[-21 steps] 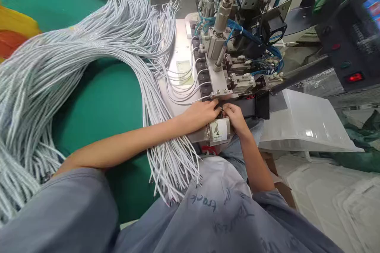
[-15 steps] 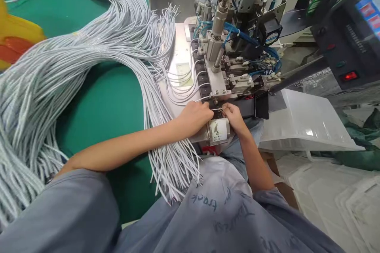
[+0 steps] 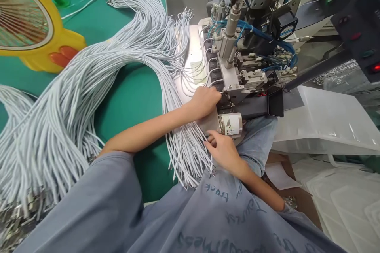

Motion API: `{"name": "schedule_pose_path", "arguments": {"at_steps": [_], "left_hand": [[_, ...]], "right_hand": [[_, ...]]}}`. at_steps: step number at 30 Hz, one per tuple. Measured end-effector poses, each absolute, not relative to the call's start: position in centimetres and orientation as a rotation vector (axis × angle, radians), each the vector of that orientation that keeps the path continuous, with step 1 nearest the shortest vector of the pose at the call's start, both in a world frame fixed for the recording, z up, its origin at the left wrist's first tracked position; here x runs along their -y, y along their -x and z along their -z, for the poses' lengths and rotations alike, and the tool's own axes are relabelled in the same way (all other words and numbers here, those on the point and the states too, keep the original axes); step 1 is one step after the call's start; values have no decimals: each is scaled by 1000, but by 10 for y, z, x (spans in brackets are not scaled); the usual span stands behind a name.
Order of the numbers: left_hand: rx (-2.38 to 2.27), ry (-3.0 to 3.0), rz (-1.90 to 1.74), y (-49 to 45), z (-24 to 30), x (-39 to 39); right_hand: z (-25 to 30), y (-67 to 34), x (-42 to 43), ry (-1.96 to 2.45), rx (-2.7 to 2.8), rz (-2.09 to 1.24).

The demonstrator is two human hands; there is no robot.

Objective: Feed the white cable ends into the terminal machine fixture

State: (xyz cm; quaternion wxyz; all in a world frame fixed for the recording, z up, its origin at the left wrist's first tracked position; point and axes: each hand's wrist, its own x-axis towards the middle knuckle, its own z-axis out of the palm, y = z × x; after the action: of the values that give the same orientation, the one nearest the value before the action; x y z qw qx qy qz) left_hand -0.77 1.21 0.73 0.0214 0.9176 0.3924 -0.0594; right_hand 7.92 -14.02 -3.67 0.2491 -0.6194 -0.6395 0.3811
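A thick bundle of pale grey cables [image 3: 97, 83] lies across the green table [image 3: 127, 102], its near ends hanging off the front edge by my lap. My left hand [image 3: 204, 102] is curled at the front of the machine's black fixture [image 3: 221, 99], fingers pressed on a cable end there. My right hand [image 3: 222, 148] is lower, at the hanging cable ends [image 3: 190, 158], its fingers pinching one of them. A small silver cylinder with a white label [image 3: 230, 121] sits between the two hands.
The machine [image 3: 246, 47] with blue tubing, a pneumatic cylinder and a solder spool stands at the right. A yellow electric swatter [image 3: 29, 31] lies at the far left. A clear plastic chute [image 3: 323, 122] slopes right of the fixture. White trays [image 3: 341, 201] are below.
My right hand has left the fixture and dropped down to the hanging cable ends. The left hand stays at the fixture. The view has shifted, bringing the yellow swatter into sight.
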Motion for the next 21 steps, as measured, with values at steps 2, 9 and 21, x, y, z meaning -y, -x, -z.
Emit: {"name": "schedule_pose_path", "arguments": {"at_steps": [2,9,21], "left_hand": [[-1167,-2802,134,6,-12,-5],[-231,-2223,-168,0,-24,35],[-401,-1946,-380,-2,-17,33]], "right_hand": [[36,-77,141,1708,1784,-1062],[14,-123,144,1663,1685,-1130],[-6,-155,141,1417,1035,-887]]}}
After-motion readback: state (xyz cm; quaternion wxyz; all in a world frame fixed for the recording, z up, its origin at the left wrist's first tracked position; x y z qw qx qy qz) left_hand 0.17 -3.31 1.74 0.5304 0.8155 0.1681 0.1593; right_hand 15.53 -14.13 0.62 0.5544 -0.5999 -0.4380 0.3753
